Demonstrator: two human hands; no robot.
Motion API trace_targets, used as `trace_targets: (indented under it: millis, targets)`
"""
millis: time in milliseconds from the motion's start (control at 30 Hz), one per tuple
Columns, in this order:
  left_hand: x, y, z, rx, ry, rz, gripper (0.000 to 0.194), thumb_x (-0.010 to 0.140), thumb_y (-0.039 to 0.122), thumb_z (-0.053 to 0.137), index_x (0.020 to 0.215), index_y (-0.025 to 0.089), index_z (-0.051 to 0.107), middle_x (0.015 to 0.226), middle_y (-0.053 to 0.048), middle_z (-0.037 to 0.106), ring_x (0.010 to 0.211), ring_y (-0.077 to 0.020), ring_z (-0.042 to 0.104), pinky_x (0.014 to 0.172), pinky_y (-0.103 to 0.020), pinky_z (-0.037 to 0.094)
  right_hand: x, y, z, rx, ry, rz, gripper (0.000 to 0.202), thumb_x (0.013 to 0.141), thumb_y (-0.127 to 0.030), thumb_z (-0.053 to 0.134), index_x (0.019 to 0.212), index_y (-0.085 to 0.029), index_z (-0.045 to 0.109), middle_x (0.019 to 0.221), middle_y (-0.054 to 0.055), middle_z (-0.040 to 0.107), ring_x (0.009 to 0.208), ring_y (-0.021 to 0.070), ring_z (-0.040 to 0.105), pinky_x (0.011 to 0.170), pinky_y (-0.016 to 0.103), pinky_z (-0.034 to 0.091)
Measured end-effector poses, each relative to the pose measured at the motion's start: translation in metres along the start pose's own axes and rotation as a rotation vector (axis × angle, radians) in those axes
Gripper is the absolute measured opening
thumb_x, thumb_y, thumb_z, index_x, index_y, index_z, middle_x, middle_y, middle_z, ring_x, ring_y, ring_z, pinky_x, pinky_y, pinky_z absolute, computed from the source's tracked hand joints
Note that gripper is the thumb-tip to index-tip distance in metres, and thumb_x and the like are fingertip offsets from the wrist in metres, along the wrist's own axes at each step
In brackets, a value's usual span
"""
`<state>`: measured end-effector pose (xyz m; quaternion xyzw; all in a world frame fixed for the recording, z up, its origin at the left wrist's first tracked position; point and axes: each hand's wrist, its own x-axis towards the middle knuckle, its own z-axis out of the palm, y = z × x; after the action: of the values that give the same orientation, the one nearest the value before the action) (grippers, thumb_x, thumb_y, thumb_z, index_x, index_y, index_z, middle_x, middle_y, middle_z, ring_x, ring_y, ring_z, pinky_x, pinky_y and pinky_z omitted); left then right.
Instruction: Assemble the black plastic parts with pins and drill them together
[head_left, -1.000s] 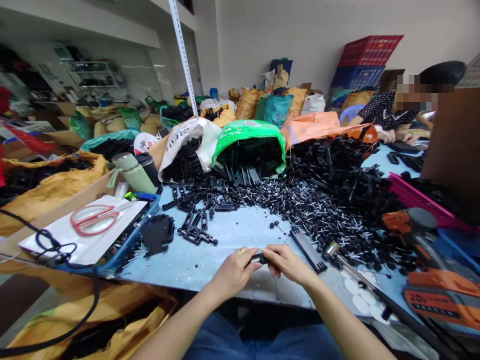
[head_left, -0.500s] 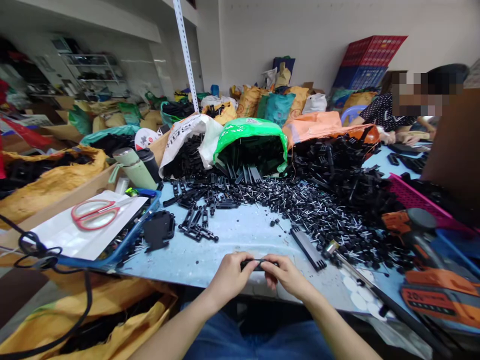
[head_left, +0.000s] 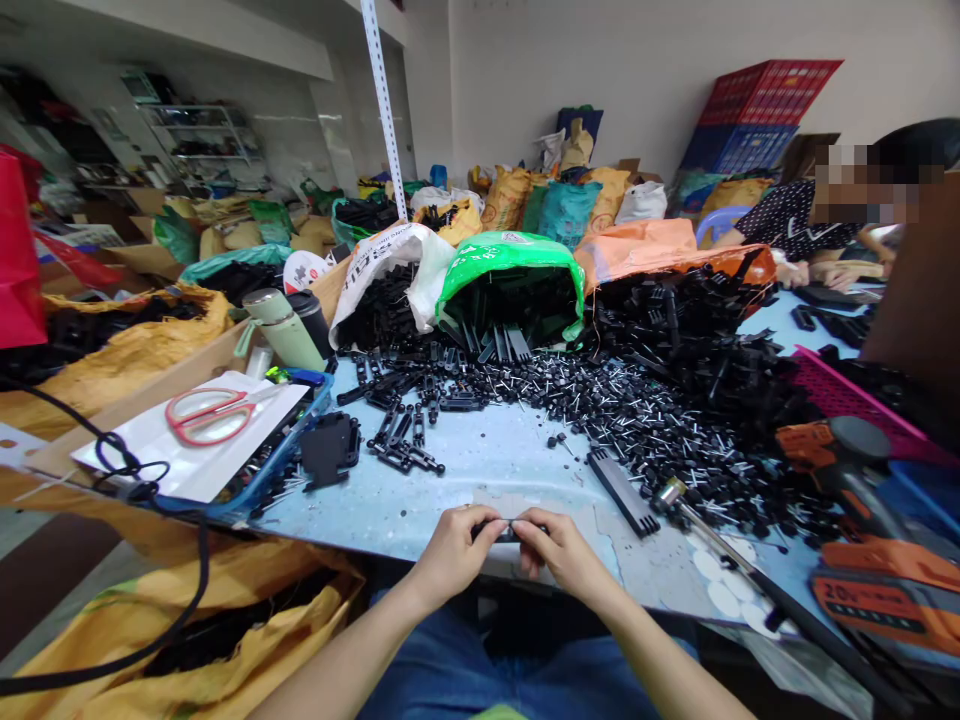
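Your left grip [head_left: 450, 548] and right grip [head_left: 562, 550] pinch the black part [head_left: 508, 536] at nine and three o'clock; judged light, rigid, possibly slick: hold its ends.

A plain off-white wall [head_left: 592, 60] rises behind crowded yellow, teal and white sacks [head_left: 506, 200] in the workroom I view remotely, where red crates [head_left: 776, 92] sit stacked on blue ones [head_left: 739, 148] toward the right. At left, I can make out metal shelving [head_left: 202, 130] in a dimmer area beyond a broad overhead beam [head_left: 247, 40], while a perforated white post [head_left: 386, 110] stands slanted in my view past the pale-blue tabletop [head_left: 495, 455]. Soft light reaches the wall, and grey floor [head_left: 34, 535] shows at lower left.
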<state>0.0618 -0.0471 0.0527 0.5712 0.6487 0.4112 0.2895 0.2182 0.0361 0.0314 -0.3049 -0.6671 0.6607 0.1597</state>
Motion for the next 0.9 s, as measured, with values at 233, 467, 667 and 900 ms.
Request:
trace_targets:
  millis: [233,467,667,900]
  targets:
    - [0.001,-0.007,-0.005,-0.112,-0.079,-0.024,0.028,0.085,0.037,0.047,0.082,0.017,0.066,0.068,-0.002,0.063,0.056,-0.0112,0.054,0.054,-0.021,0.042,0.005,0.005,-0.002,0.179,-0.131,0.014,0.038,0.082,-0.050,0.051,0.079,-0.013,0.055,0.050,-0.001,0.058,0.040,0.0088,0.050,0.042,0.019,0.038]
    - [0.000,-0.010,0.007,-0.429,0.004,-0.039,0.041,0.071,0.039,0.066,0.103,0.014,0.057,0.072,-0.001,0.057,0.056,-0.0101,0.053,0.052,-0.021,0.043,0.006,0.012,0.008,0.285,-0.090,-0.052,0.046,0.083,-0.059,0.042,0.082,-0.014,0.052,0.054,0.001,0.058,0.043,0.0117,0.053,0.047,0.023,0.042]
    - [0.016,-0.008,0.006,-0.204,0.325,0.059,0.022,0.082,0.035,0.055,0.094,0.017,0.054,0.094,-0.007,0.058,0.093,-0.0190,0.055,0.086,-0.032,0.042,0.011,0.005,-0.071,-0.787,0.709,-0.047,0.049,0.086,-0.052,0.042,0.116,-0.015,0.051,0.115,0.018,0.054,0.106,0.0291,0.048,0.088,0.045,0.035]
    - [0.034,-0.001,0.028,-0.272,0.091,-0.122,0.048,0.091,0.043,0.033,0.132,0.017,0.038,0.090,-0.006,0.055,0.059,-0.0108,0.053,0.062,-0.027,0.048,0.013,0.020,-0.104,-0.646,0.630,-0.039,0.048,0.089,-0.046,0.037,0.124,-0.015,0.047,0.101,0.015,0.059,0.093,0.0263,0.055,0.081,0.044,0.043]
